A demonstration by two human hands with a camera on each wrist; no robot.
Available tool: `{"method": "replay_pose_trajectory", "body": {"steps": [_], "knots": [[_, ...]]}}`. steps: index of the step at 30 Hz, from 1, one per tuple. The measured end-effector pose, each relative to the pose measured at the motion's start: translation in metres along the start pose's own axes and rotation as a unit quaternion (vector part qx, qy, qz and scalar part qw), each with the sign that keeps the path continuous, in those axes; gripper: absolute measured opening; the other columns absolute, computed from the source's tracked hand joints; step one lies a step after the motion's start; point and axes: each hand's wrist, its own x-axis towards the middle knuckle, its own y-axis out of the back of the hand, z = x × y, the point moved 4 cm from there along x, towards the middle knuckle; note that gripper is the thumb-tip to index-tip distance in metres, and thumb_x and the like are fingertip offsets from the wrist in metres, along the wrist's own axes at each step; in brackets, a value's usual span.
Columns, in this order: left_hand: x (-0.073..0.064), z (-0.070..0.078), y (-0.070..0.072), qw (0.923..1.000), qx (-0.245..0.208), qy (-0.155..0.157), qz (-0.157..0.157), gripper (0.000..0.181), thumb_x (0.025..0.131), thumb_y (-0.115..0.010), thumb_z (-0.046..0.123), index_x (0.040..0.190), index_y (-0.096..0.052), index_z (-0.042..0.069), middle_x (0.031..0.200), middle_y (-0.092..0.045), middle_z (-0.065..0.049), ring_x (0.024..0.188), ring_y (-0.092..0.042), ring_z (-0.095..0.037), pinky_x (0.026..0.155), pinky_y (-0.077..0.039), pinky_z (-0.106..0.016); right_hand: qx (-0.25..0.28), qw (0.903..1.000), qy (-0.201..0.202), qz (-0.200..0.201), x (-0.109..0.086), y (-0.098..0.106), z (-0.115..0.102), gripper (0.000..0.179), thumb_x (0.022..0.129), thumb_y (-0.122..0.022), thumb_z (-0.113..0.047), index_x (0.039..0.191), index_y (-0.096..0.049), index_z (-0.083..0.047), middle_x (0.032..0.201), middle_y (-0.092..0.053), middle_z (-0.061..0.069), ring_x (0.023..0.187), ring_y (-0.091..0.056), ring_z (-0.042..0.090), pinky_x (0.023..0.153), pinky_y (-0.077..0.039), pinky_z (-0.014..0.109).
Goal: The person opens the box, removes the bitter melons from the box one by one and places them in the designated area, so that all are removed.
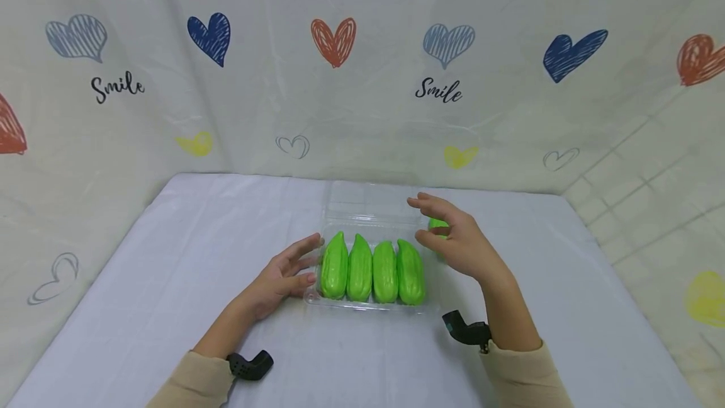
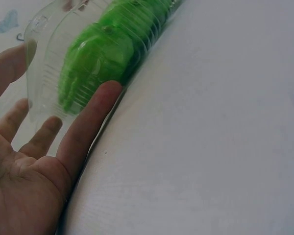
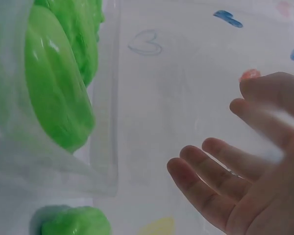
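A clear plastic clamshell box (image 1: 362, 307) sits mid-table with several bright green ridged gourds (image 1: 359, 269) side by side in its base. Its transparent lid (image 1: 368, 200) lies folded back toward the wall. My left hand (image 1: 274, 282) is at the box's left side; in the left wrist view the thumb lies against the clear wall, near a gourd (image 2: 98, 61), fingers extended. Over the right edge hovers my right hand (image 1: 464, 241), fingers spread and holding nothing. Another green gourd (image 3: 78, 223) lies outside the box on the right, mostly hidden by that hand in the head view.
A white cloth (image 1: 170, 269) covers the table. Behind it hangs a pale curtain (image 1: 385, 118) printed with hearts and the word Smile. Black wrist cameras (image 1: 467, 329) are strapped at both sleeves.
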Motion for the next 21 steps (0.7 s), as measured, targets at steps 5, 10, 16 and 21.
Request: {"method": "replay_pose_trajectory", "body": {"steps": [5,10,16,21], "knots": [[0.000,0.000,0.001,1.0000,0.001,0.000,0.000,0.074,0.094,-0.066,0.009,0.157,-0.029,0.023,0.164,-0.024,-0.004,0.148,-0.028,-0.037,0.096,-0.053,-0.043,-0.002,0.9998,0.007,-0.020,0.003,-0.011,-0.003,0.049,0.095,-0.062,-0.009,0.142,-0.055,-0.024,0.156,-0.040,-0.004,0.136,-0.047,0.021,0.101,-0.048,0.048],[0.000,-0.001,0.001,1.0000,0.004,0.005,0.003,0.073,0.095,-0.065,0.008,0.157,-0.030,0.025,0.164,-0.024,-0.002,0.148,-0.028,-0.036,0.096,-0.052,-0.043,-0.008,0.9993,0.004,-0.038,0.004,-0.020,-0.002,0.051,0.095,-0.063,-0.009,0.142,-0.054,-0.026,0.156,-0.040,-0.003,0.136,-0.047,0.023,0.101,-0.048,0.051],[0.001,-0.001,0.000,1.0000,0.002,0.008,0.003,0.073,0.095,-0.064,0.006,0.157,-0.030,0.025,0.164,-0.024,-0.003,0.148,-0.028,-0.036,0.095,-0.053,-0.041,-0.014,0.9985,0.002,-0.053,0.006,-0.028,0.001,0.052,0.095,-0.063,-0.009,0.144,-0.053,-0.023,0.156,-0.040,0.000,0.138,-0.046,0.029,0.102,-0.047,0.054],[0.001,-0.002,0.001,1.0000,-0.001,0.006,0.000,0.074,0.095,-0.065,0.008,0.157,-0.029,0.023,0.164,-0.023,-0.004,0.148,-0.027,-0.037,0.094,-0.054,-0.042,-0.017,0.9979,-0.002,-0.062,0.008,-0.034,0.003,0.053,0.094,-0.064,-0.011,0.145,-0.053,-0.022,0.156,-0.040,0.002,0.137,-0.046,0.036,0.101,-0.047,0.055]]}}
